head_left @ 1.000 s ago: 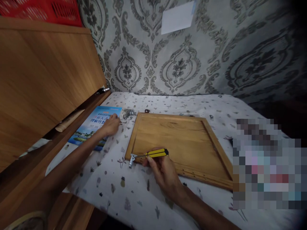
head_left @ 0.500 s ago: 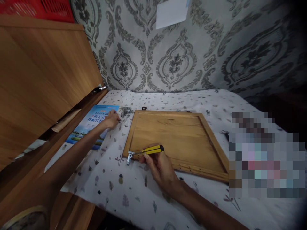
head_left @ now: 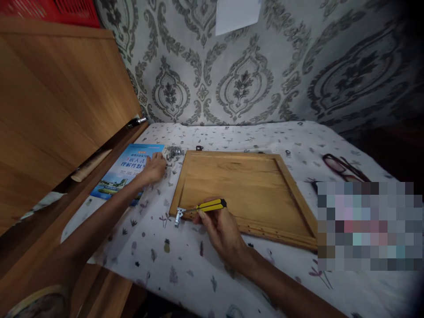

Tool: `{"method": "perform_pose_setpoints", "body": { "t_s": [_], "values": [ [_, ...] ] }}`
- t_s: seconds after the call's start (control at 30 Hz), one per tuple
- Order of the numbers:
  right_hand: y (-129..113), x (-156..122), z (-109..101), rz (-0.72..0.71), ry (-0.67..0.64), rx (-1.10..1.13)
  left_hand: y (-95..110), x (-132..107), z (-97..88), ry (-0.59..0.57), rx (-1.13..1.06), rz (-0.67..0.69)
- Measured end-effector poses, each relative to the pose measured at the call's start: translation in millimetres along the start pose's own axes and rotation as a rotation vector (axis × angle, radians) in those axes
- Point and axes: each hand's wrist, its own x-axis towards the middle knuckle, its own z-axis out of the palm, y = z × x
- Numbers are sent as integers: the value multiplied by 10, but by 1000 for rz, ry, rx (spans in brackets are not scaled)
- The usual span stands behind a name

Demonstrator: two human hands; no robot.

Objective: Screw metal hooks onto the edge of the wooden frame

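Note:
A wooden framed panel [head_left: 238,185] lies flat on a patterned cloth. At its near left corner sits a small metal hinge bracket [head_left: 179,216]. My right hand [head_left: 221,229] grips a yellow and black screwdriver [head_left: 209,206] whose tip points at that bracket. My left hand [head_left: 153,168] reaches to the far left and rests with curled fingers on the cloth by a small pile of metal hardware [head_left: 174,153], at the edge of a blue booklet [head_left: 127,170]. What the left fingers hold is hidden.
A tall wooden board [head_left: 56,106] leans along the left side. Patterned wallpaper [head_left: 232,84] rises behind the table, with a white paper [head_left: 236,15] stuck on it. Dark-rimmed glasses [head_left: 339,164] lie at the right, beside a blurred patch.
The view shifted slightly. My left hand has stayed by the hardware pile with small finger movements. The right hand and screwdriver hold the same spot at the bracket.

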Motion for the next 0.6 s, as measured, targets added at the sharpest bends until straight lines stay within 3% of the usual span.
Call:
{"method": "perform_pose_setpoints", "body": {
  "t_s": [0.2, 0.43, 0.6],
  "values": [
    [-24, 20, 6, 18, 7, 28, 9, 19, -58, -20, -89, -53],
    [-32, 35, -3, 11, 1, 39, 222, 42, -128, 24, -78, -120],
    [-13, 24, 4, 14, 2, 31, 294, 123, -151, -22, -79, -138]
  ]
}}
